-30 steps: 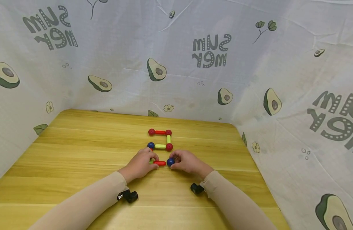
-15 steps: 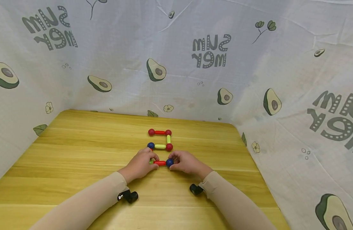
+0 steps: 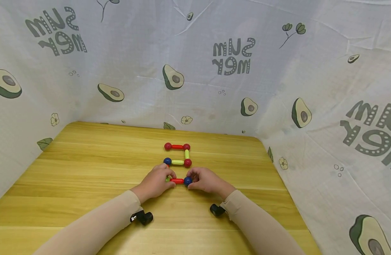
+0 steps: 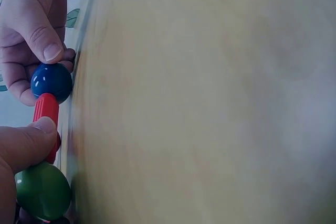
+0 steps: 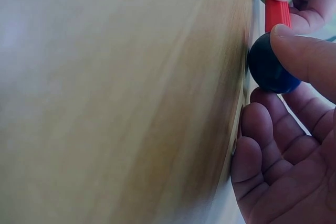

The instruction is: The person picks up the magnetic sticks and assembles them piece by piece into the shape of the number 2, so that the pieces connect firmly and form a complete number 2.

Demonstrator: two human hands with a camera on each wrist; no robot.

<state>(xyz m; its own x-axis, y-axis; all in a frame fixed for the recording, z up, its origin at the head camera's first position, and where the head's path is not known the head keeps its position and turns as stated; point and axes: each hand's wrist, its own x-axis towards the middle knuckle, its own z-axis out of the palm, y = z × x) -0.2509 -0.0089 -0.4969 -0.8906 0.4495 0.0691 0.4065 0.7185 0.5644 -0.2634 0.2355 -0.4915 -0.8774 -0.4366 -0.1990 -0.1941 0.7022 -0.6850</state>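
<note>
My left hand [image 3: 156, 181] pinches a red magnetic rod [image 3: 177, 181] by its left end, beside a green ball [image 4: 44, 190] that the fingers mostly cover in the head view. At the rod's other end sits a blue ball [image 3: 187, 181], touching it. My right hand [image 3: 208, 181] holds this ball between thumb and fingers. Just beyond, a second blue ball [image 3: 167, 161] joins a yellow-green rod [image 3: 177, 162] to a dark red ball [image 3: 187, 163]. Part of another red piece shows below that blue ball, largely hidden by my left hand.
Farther back, an upright yellow-green rod [image 3: 187, 154] leads to another dark red ball [image 3: 186, 147], then a red rod [image 3: 177, 147] and a last dark red ball [image 3: 168, 146]. Everything lies on a wooden table [image 3: 96, 177]. A printed cloth [image 3: 135, 53] hangs around its back and sides.
My right hand has moved slightly left, bringing the blue ball against the red rod's end; a gap showed between them a second ago. The left hand has stayed in place.
</note>
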